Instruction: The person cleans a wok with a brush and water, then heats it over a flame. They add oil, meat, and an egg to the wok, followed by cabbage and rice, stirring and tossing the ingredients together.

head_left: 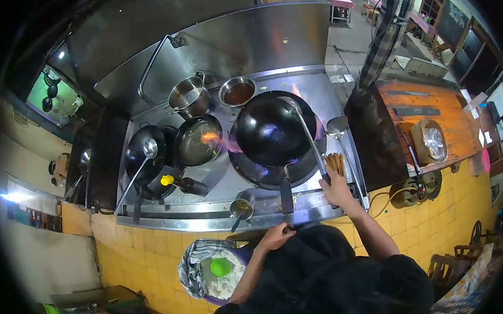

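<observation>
**Stirring at the lit wok**

Gripping the long handle of a ladle, the right hand has its fingers closed around the grip, the ladle's bowl reaching into the black wok over a blue flame on the steel desk. The left hand rests at the desk's front edge near the wok's handle; whether its fingers grip anything cannot be told. A bowl of rice with a green cup sits below.

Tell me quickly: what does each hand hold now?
Left hand: on the front edge of the steel stove; grip cannot be told.
Right hand: closed on long metal ladle in black wok.
</observation>
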Demonstrator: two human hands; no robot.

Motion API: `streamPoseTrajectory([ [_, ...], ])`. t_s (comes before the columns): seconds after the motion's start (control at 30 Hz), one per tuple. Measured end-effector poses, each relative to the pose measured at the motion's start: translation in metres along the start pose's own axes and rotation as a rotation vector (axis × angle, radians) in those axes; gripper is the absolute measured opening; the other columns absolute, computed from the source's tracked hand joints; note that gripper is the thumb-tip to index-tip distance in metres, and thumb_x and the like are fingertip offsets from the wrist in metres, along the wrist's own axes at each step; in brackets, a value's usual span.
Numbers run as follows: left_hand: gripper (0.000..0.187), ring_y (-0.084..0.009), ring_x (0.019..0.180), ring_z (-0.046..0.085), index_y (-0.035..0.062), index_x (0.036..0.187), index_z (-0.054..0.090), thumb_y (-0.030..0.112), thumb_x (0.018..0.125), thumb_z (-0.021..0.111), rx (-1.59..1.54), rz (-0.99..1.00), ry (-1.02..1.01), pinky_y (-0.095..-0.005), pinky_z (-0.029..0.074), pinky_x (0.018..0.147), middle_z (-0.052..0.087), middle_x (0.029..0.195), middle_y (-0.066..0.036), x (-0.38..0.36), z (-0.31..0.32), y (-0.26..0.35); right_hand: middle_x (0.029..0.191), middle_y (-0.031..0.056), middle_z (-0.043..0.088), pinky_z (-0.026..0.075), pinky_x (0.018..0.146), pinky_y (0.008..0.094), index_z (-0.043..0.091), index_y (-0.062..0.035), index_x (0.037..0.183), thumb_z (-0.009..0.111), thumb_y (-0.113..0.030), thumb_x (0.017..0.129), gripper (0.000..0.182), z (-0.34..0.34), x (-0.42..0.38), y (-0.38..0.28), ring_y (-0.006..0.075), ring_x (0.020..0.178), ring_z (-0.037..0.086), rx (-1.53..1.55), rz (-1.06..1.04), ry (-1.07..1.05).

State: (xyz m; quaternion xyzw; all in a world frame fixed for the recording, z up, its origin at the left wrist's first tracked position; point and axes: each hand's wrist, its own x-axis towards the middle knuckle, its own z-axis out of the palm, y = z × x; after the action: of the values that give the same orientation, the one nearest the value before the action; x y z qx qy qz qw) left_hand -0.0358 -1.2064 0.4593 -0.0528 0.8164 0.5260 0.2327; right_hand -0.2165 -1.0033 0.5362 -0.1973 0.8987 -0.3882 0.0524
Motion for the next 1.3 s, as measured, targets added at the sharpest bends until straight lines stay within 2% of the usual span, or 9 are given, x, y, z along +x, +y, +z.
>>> streamPoseTrajectory([
  [0.13,0.039,-0.0171,0.090,0.060,-0.0004,0.108,0.057,0.033,0.088,0.059,-0.042,-0.037,-0.031,-0.0303,0.046,0.079,0.064,0.097,-0.013,-0.008,0.001,0.007,0.069,0.0207,0.059,0.050,0.059,0.0416,0.053,0.0024,0.100,0.059,-0.017,0.082,0.028,0.005,-0.007,0.003,0.0333,0.061,0.061,-0.033,-0.007,0.012],
  [0.2,0.039,-0.0180,0.084,0.061,0.0002,0.106,0.058,0.034,0.087,0.060,-0.083,0.002,-0.010,-0.0310,0.046,0.076,0.065,0.092,-0.011,-0.006,0.004,0.003,0.060,0.0073,0.049,0.043,0.044,0.0315,0.053,0.0008,0.092,0.057,-0.015,0.084,0.018,-0.018,-0.014,-0.028,0.0176,0.046,0.051,0.563,0.501,-0.542],
  [0.37,0.040,-0.0183,0.077,0.061,0.0013,0.105,0.059,0.037,0.086,0.060,-0.032,-0.041,-0.043,-0.0311,0.046,0.071,0.064,0.086,-0.009,-0.005,0.005,0.018,0.066,0.0068,0.052,0.036,0.034,0.0280,0.052,-0.0009,0.119,0.057,-0.017,0.086,0.038,-0.040,-0.001,-0.047,0.0105,0.037,0.045,0.517,0.339,-0.468],
  [0.57,0.041,-0.0184,0.078,0.061,0.0021,0.105,0.059,0.038,0.085,0.060,0.020,-0.056,-0.021,-0.0313,0.046,0.071,0.065,0.086,-0.009,-0.013,0.007,-0.003,0.087,0.0291,0.060,0.045,0.079,0.0473,0.050,0.0045,0.115,0.052,-0.016,0.085,0.036,-0.021,0.011,-0.011,0.0476,0.087,0.057,-0.122,0.180,-0.087],
  [0.8,0.041,-0.0213,0.082,0.062,0.0024,0.105,0.059,0.037,0.084,0.061,-0.132,-0.052,0.085,-0.0331,0.047,0.073,0.066,0.089,-0.011,-0.022,0.013,-0.022,0.085,0.0303,0.060,0.045,0.075,0.0516,0.052,0.0041,0.109,0.054,-0.021,0.086,0.034,-0.054,-0.006,-0.016,0.0448,0.085,0.059,0.242,0.621,-0.682],
  [1.0,0.039,-0.0250,0.082,0.063,0.0023,0.102,0.060,0.036,0.083,0.061,-0.105,-0.045,0.125,-0.0349,0.048,0.073,0.066,0.089,-0.013,-0.023,0.007,-0.019,0.082,0.0333,0.059,0.045,0.073,0.0567,0.037,-0.0046,0.121,0.049,-0.022,0.087,0.040,0.026,-0.030,0.020,0.0463,0.079,0.059,-0.371,0.240,-0.118],
  [1.13,0.038,-0.0265,0.084,0.064,0.0026,0.101,0.060,0.036,0.083,0.062,-0.151,0.002,0.190,-0.0363,0.049,0.074,0.066,0.090,-0.014,-0.026,0.020,-0.036,0.079,0.0332,0.059,0.043,0.067,0.0563,0.040,-0.0061,0.116,0.046,-0.018,0.088,0.031,-0.040,-0.003,-0.008,0.0465,0.080,0.060,-0.055,0.394,-0.716],
  [1.27,0.039,-0.0272,0.088,0.064,0.0032,0.103,0.060,0.036,0.083,0.062,-0.163,-0.128,0.098,-0.0365,0.049,0.077,0.066,0.093,-0.015,-0.037,0.013,-0.022,0.075,0.0276,0.058,0.045,0.050,0.0457,0.045,-0.0025,0.110,0.051,-0.022,0.087,0.031,0.025,-0.020,0.009,0.0383,0.055,0.059,-0.484,0.158,-0.043],
  [1.3,0.037,-0.0262,0.089,0.063,0.0031,0.103,0.060,0.035,0.084,0.061,-0.159,-0.108,0.128,-0.0357,0.048,0.077,0.066,0.094,-0.015,-0.038,0.013,-0.022,0.099,0.0359,0.056,0.046,0.081,0.0520,0.044,-0.0035,0.124,0.049,-0.018,0.087,0.040,0.019,-0.018,-0.009,0.0479,0.089,0.057,-0.274,0.511,-0.263],
])
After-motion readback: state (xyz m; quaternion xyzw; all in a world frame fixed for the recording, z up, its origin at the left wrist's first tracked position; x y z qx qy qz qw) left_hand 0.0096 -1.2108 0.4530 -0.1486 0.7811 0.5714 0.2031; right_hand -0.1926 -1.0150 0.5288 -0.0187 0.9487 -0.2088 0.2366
